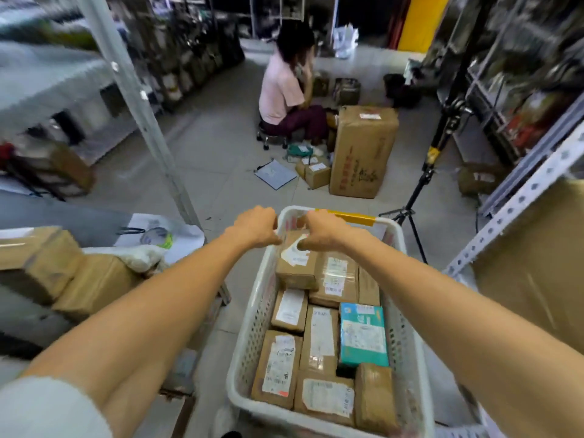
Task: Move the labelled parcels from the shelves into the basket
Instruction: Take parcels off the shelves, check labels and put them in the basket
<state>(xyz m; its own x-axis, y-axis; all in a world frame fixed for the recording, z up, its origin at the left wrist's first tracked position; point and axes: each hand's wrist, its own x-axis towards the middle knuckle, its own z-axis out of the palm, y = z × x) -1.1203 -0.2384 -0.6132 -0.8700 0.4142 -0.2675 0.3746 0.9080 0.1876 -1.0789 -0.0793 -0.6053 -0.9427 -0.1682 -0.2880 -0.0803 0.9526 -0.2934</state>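
Note:
A white plastic basket (407, 336) with a yellow handle (352, 218) stands on the floor in front of me, packed with several labelled cardboard parcels and one teal parcel (363, 335). At its far end a brown labelled parcel (297, 267) lies on top of the others. My left hand (256, 226) and my right hand (327, 230) grip that parcel's far end from either side, fingers curled, thumbs on its top. The fingertips are hidden behind the hands, close to the basket's far rim.
Shelving with brown boxes (47, 263) stands at my left, and a white metal rack (521, 197) at my right. A person (284, 90) sits on a stool ahead beside a tall carton (363, 150) and small boxes. A black tripod (423, 172) stands right of the basket.

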